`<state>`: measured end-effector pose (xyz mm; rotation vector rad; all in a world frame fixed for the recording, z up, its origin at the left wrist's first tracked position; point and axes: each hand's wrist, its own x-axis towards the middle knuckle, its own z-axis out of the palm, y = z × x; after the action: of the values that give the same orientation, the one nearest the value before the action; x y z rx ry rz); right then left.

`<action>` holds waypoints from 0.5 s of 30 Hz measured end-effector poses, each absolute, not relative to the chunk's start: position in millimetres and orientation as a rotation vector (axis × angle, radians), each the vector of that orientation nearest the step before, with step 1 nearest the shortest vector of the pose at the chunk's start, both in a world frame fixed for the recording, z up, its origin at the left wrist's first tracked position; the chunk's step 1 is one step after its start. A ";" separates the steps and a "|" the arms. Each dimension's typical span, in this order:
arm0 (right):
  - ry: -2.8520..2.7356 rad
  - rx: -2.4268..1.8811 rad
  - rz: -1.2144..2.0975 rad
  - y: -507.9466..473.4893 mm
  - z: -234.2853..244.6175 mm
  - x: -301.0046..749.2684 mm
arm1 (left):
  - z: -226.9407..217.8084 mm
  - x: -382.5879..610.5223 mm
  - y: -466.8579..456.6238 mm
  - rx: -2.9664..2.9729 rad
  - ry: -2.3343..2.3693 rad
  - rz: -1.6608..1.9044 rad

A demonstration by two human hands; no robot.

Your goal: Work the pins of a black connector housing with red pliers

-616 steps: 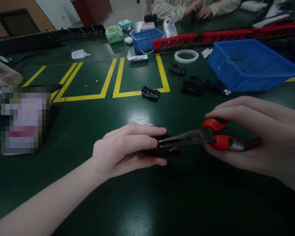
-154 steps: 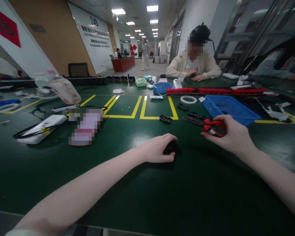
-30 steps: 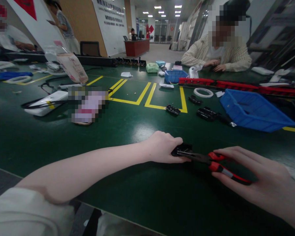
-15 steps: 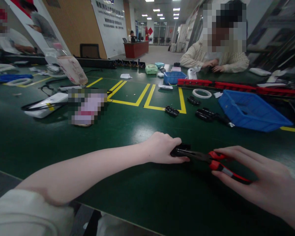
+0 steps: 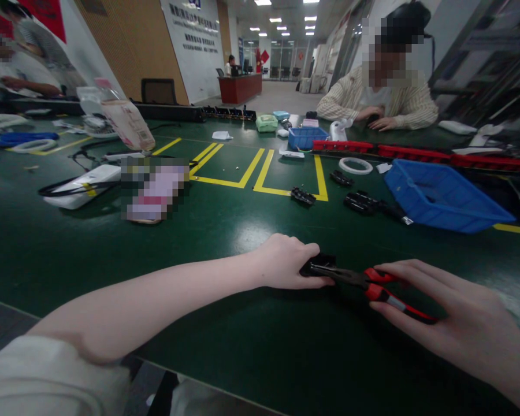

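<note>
Left hand (image 5: 288,263): your fingers clasping black part (image 5: 325,259) at tabletop's (image 5: 329,358) near middle. Right hand (image 5: 463,312): your fingers holding red-handled pliers (image 5: 368,281), tips at part. Advised: bracing part firmly, aligning pliers, squeezing gently.

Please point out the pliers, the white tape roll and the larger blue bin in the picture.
Pliers (image 5: 363,279), head view: on the pivot.
White tape roll (image 5: 355,171), head view: on the ring's near side.
Larger blue bin (image 5: 444,221), head view: on the near wall.
</note>
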<state>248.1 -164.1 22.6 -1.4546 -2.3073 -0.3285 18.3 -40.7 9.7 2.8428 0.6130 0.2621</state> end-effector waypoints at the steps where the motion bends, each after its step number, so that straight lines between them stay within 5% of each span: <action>1: -2.309 -1.457 -0.330 -164.7 22.5 248.2 | 9.8 18.3 -40.6 2.836 0.607 0.262; 15: -2.328 -1.457 -0.388 -166.1 21.5 247.9 | 7.5 17.9 -38.9 2.889 0.583 0.283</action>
<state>247.9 -166.1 21.5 -1.4567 -2.3283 -0.3876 17.9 -38.9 7.5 2.8887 0.5834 0.2826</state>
